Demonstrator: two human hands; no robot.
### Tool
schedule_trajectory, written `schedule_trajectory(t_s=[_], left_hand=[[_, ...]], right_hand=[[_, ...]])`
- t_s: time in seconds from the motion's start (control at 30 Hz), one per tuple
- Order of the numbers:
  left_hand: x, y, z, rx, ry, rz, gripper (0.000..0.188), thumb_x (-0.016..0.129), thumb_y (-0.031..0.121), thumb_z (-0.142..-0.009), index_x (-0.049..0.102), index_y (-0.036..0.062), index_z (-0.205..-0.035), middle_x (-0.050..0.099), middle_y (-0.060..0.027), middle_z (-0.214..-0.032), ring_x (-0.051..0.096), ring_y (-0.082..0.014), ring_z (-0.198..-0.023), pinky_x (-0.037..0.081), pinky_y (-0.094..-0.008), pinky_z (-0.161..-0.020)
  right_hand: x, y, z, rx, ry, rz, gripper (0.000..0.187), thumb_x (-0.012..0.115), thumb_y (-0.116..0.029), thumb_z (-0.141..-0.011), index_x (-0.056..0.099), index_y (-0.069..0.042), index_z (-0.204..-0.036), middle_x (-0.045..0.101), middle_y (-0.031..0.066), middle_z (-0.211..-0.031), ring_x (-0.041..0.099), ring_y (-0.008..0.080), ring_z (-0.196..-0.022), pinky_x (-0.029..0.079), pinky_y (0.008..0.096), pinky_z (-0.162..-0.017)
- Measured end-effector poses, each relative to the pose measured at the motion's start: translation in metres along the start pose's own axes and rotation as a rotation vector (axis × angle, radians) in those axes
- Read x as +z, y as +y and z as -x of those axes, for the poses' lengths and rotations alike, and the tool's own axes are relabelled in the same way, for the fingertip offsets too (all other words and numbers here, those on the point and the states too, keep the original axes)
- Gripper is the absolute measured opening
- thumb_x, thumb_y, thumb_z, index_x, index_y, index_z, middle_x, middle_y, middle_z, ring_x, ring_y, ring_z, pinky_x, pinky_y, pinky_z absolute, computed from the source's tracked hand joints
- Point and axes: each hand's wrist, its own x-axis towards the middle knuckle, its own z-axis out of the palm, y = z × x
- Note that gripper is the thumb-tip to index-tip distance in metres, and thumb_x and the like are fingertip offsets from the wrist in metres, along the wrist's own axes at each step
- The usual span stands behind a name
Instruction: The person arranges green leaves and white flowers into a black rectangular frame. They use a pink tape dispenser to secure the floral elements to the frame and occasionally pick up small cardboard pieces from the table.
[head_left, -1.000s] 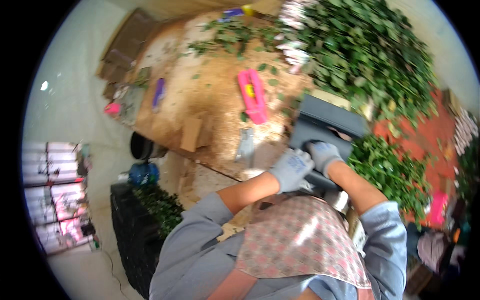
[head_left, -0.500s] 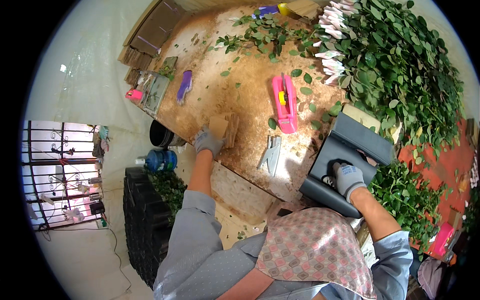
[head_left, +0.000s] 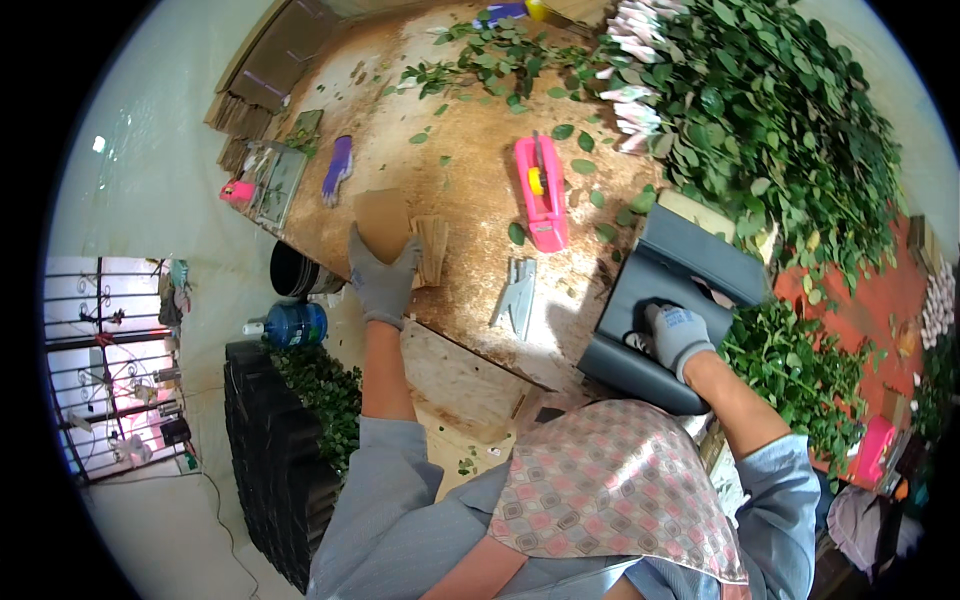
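Note:
My left hand [head_left: 383, 284], in a grey glove, grips a piece of brown cardboard [head_left: 382, 222] by its sides, thumb and fingers spread to its edges. Beside it lies a stack of cardboard pieces [head_left: 431, 250]. My right hand [head_left: 677, 335], also gloved, rests curled in the middle of a dark grey trough-shaped stand [head_left: 620, 320]; a small black-and-white item shows at its fingers, too unclear to name. Between my hands are a silver plier stapler [head_left: 517, 298] and, farther off, a pink tape dispenser [head_left: 544, 205] with a yellow core.
Leafy stems with wrapped ends [head_left: 770, 130] are heaped at the right. A purple glove [head_left: 338, 170] and loose leaves lie on the worn table [head_left: 470, 190]. Cardboard boxes [head_left: 275, 60] stand at the far left. Off the left edge are a black bucket [head_left: 290, 270] and blue water jug [head_left: 300, 325].
My left hand has lifted the cardboard piece off beside the stack, moving it left and away from me. My right hand stays in the stand. The whole view has shifted slightly.

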Motion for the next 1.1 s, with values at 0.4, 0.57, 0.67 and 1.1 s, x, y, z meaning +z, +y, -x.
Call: schedule_trajectory(t_s=[0.4, 0.57, 0.67, 1.1], left_hand=[[0.01, -0.047, -0.033, -0.298, -0.245, -0.181, 0.092, 0.084, 0.043, -0.079, 0.045, -0.0071, -0.146, 0.063, -0.0275, -0.133, 0.062, -0.0409, -0.122, 0.05, -0.0438, -0.101], [0.009, -0.053, -0.04, -0.309, -0.236, -0.203, 0.093, 0.083, 0.044, -0.079, 0.044, -0.0071, -0.147, 0.064, -0.029, -0.132, 0.061, -0.0431, -0.125, 0.05, -0.0451, -0.102], [0.0, -0.06, -0.044, -0.233, -0.138, -0.139, 0.091, 0.084, 0.041, -0.079, 0.045, -0.0082, -0.145, 0.066, -0.027, -0.128, 0.064, -0.0393, -0.121, 0.051, -0.0439, -0.1], [-0.049, -0.021, -0.012, -0.007, -0.354, 0.572, 0.055, 0.084, 0.026, -0.085, 0.061, -0.0037, -0.125, 0.069, -0.0097, -0.11, 0.063, -0.0147, -0.1, 0.053, -0.0306, -0.086]], right_hand=[[0.0, -0.002, 0.0, 0.023, -0.012, -0.013, 0.046, 0.066, -0.045, -0.094, 0.068, -0.006, -0.118, 0.072, 0.0213, -0.113, 0.069, 0.0393, -0.109, 0.053, 0.0491, -0.094], [0.007, 0.004, -0.003, 0.025, -0.001, -0.018, 0.046, 0.066, -0.046, -0.094, 0.068, -0.006, -0.118, 0.072, 0.0212, -0.113, 0.068, 0.0398, -0.109, 0.053, 0.0494, -0.093], [0.004, 0.003, -0.001, 0.026, -0.007, -0.015, 0.046, 0.065, -0.047, -0.094, 0.068, -0.006, -0.117, 0.072, 0.0213, -0.113, 0.068, 0.04, -0.109, 0.053, 0.0493, -0.093], [0.0, -0.001, 0.002, -0.004, 0.014, -0.03, 0.045, 0.065, -0.046, -0.094, 0.069, -0.004, -0.111, 0.073, 0.0221, -0.108, 0.068, 0.0401, -0.107, 0.053, 0.0493, -0.092]])
